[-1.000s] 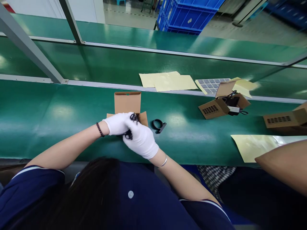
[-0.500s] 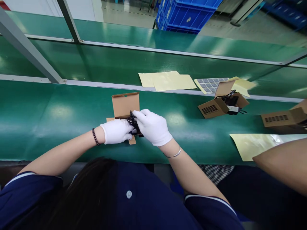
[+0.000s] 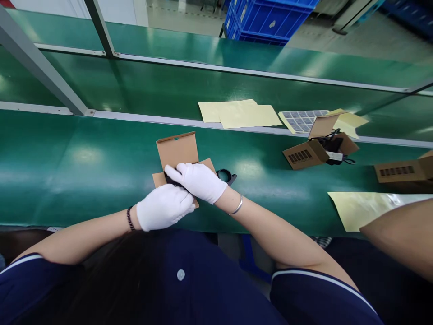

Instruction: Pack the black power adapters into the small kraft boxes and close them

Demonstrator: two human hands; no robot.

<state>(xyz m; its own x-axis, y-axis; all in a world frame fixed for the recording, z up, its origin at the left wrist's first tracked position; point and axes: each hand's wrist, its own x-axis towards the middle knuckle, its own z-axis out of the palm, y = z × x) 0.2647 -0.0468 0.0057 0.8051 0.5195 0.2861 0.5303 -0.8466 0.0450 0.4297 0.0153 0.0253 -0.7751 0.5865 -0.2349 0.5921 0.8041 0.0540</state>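
Box (image 3: 177, 151) looks light, easily creased; I'd hold its sides. Left hand (image 3: 165, 206) curls against it, right hand (image 3: 200, 181) over it; grips, I can't tell.

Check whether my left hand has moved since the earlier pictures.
Yes: the left hand has moved toward you, farther from the rail.

Wide passage left, tighter right.
Left of the open carton (image 3: 158, 180), the green tabletop (image 3: 84, 176) offers room. The raised lid (image 3: 178, 150) blocks the far side; at right, a black ring (image 3: 232, 179) (partly hidden by the right hand (image 3: 201, 182)) and, well apart, another carton (image 3: 301, 156) obstruct.
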